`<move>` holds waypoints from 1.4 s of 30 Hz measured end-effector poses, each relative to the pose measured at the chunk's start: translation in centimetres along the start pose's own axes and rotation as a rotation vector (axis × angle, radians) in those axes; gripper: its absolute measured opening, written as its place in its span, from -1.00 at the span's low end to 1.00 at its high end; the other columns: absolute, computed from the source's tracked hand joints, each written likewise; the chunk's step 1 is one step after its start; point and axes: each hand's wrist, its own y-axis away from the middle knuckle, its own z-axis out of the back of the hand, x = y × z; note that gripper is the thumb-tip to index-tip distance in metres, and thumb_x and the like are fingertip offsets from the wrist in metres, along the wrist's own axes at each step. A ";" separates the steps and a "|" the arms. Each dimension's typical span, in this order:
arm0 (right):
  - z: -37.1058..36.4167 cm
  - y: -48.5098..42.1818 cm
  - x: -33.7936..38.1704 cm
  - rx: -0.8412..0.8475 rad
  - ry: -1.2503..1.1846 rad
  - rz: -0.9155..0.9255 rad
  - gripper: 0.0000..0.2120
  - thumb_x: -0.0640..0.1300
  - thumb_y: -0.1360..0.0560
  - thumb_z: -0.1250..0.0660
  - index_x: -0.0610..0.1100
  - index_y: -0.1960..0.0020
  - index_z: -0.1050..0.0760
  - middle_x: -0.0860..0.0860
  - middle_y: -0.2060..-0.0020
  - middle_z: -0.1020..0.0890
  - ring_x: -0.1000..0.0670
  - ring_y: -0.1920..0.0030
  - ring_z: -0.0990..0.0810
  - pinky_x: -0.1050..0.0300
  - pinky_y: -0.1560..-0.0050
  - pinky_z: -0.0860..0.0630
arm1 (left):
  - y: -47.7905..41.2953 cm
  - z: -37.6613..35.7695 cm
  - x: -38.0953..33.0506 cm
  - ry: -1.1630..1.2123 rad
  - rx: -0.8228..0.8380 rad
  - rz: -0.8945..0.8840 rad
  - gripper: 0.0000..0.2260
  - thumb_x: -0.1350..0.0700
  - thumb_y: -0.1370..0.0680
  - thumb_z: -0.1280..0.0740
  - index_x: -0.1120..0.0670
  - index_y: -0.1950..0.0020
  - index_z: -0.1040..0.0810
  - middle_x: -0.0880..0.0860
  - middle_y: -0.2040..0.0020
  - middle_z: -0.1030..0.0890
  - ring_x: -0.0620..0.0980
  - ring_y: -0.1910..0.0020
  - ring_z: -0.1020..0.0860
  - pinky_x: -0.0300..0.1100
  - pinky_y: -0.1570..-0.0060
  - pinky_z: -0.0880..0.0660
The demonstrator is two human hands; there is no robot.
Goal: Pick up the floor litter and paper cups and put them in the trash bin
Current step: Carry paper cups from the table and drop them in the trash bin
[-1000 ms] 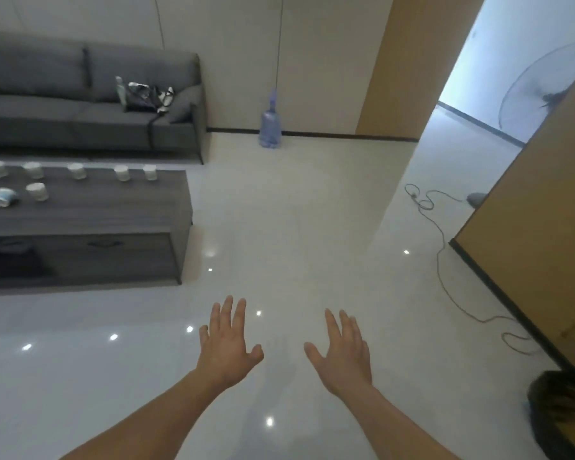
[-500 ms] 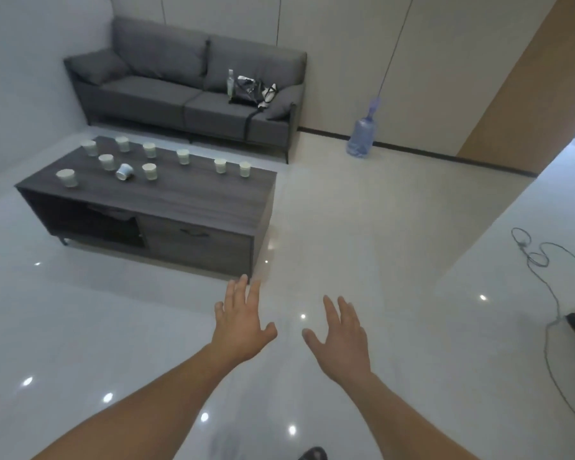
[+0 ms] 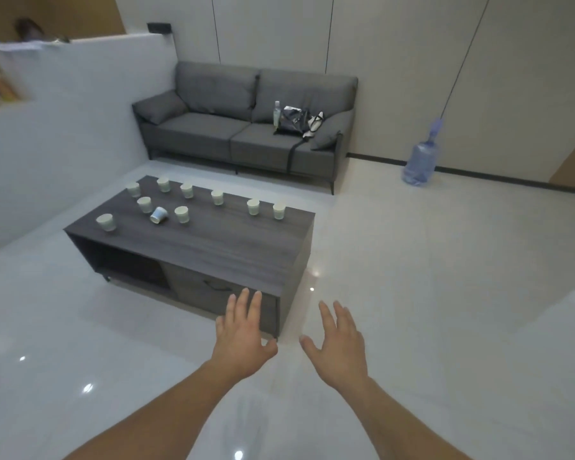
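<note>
Paper cups (image 3: 181, 214) sit on the far-left part of a dark coffee table (image 3: 233, 247), well ahead and to the left of both hands. Nearest, the left hand (image 3: 243, 336) and right hand (image 3: 341, 346) hover palm-down over glossy white floor (image 3: 412, 293), fingers straight and spread, holding nothing. The left fingertips overlap the table's near right corner in view; whether they touch it cannot be told. Open floor runs ahead and right of the right hand. Nine cups stand upright and apart. A tipped cup (image 3: 158, 215) lies on its side between two of them, axis slanted, open end toward the near left. Beyond is a grey sofa (image 3: 213, 134) carrying a bag (image 3: 292, 120). A low white wall (image 3: 63, 111) closes the left, and a water jug (image 3: 419, 162) stands far ahead to the right.
</note>
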 end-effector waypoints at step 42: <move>6.1 -69.7 -9.2 0.365 0.102 0.387 -0.21 0.30 -0.48 -0.19 0.01 -0.56 0.02 0.00 -0.55 -0.08 -0.05 -0.53 -0.06 -0.05 -0.44 -0.23 | -55.5 -6.8 -12.6 0.168 -0.003 0.592 -0.06 -0.28 -0.42 -0.33 -0.06 -0.55 0.24 -0.02 -0.57 0.16 0.04 -0.54 0.12 0.14 -0.47 -0.04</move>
